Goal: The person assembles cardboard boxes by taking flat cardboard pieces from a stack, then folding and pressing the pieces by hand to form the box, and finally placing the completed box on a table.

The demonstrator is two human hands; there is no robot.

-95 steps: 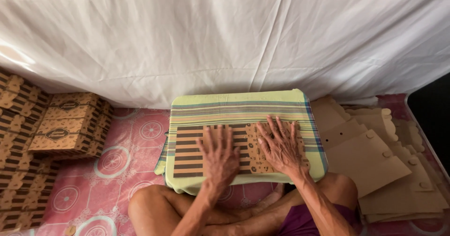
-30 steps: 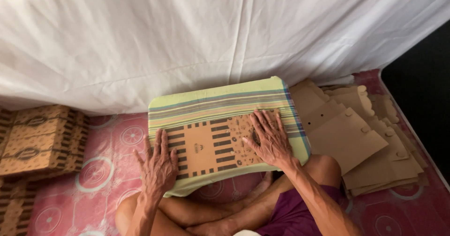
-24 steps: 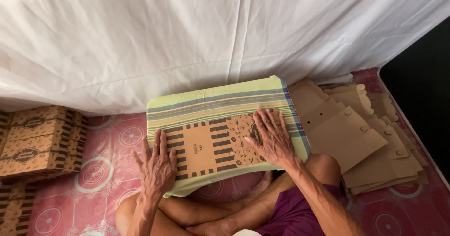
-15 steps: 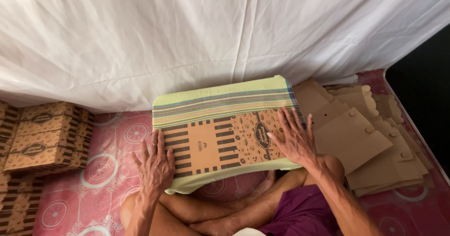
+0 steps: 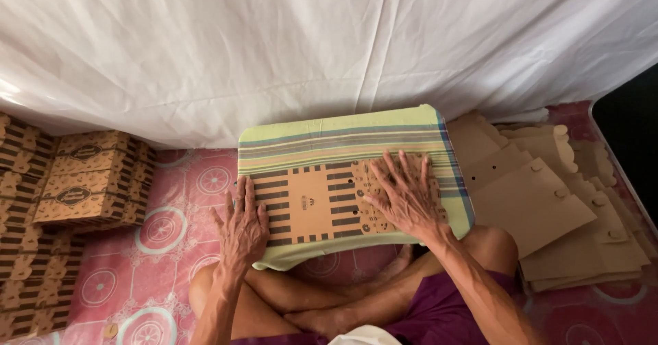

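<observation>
Head view: left of the striped cushion (image 5: 343, 136), folded printed boxes (image 5: 82, 180) are stacked; on the cushion lies the flat printed cardboard blank (image 5: 322, 204). Since a second ago the left hand (image 5: 241, 228) has stayed flat, released, at the blank's left edge, while the right hand (image 5: 406, 195) slid rightward, spread flat near the plain blanks (image 5: 541, 208) right of the cushion.

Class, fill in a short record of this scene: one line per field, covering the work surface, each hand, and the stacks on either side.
Surface: striped cushion on the lap
On it: flat printed cardboard sheet
Left hand: flat, palm down on the sheet's left edge
Right hand: fingers spread, pressing the sheet's right part
Person's left side: stacked folded boxes
Person's right side: pile of flat cardboard blanks
Floor: pink patterned mat
</observation>
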